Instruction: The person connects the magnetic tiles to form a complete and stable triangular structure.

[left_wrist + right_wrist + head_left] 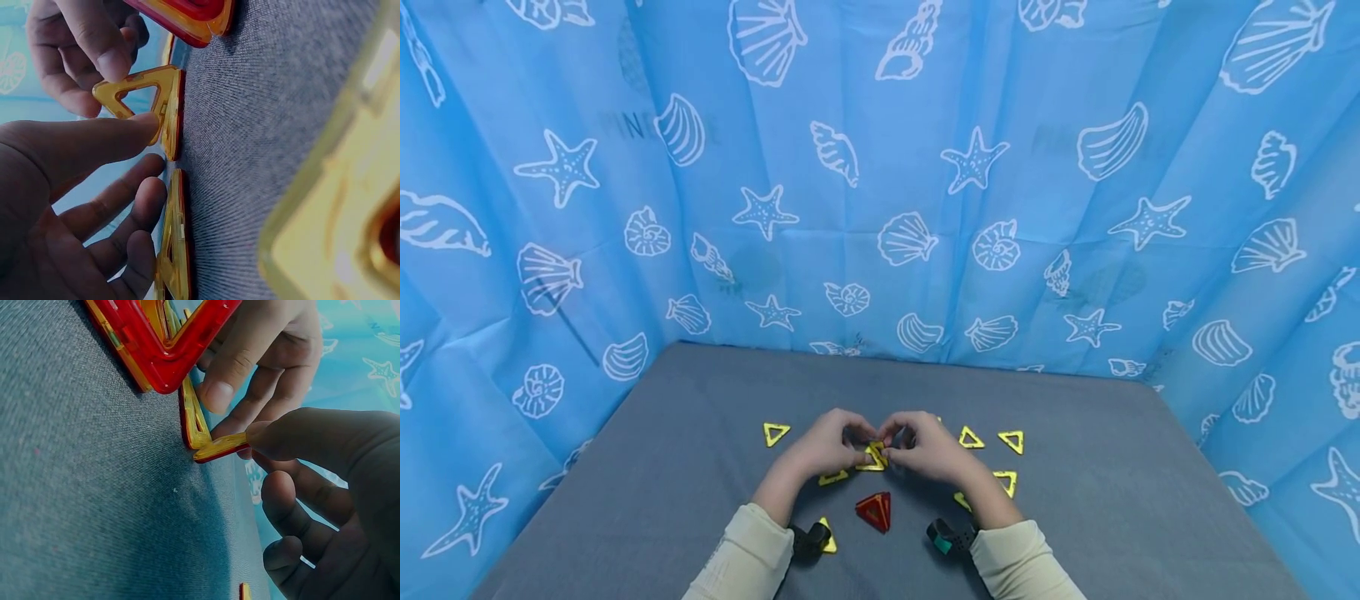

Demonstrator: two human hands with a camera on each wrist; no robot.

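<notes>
My left hand point(829, 446) and right hand point(931, 450) meet over yellow triangular magnetic tiles point(870, 466) near the middle of the table. One yellow tile point(150, 76) stands tilted up, its edge against another yellow tile point(171, 140) lying flat. Thumb and fingers of the right hand pinch the raised tile by its outer corner. The left thumb presses on the tiles close to their joint, with the index finger mostly hidden behind. Nearer the body sits a small red piece made of triangular tiles point(873, 511).
Loose yellow triangles lie around the hands: one at the left point(776, 433), several at the right point(1012, 441), one beside the left wrist point(828, 536). Black wrist cameras point(951, 537) sit under both forearms. A blue shell-print curtain point(880, 167) hangs behind the grey table point(715, 433).
</notes>
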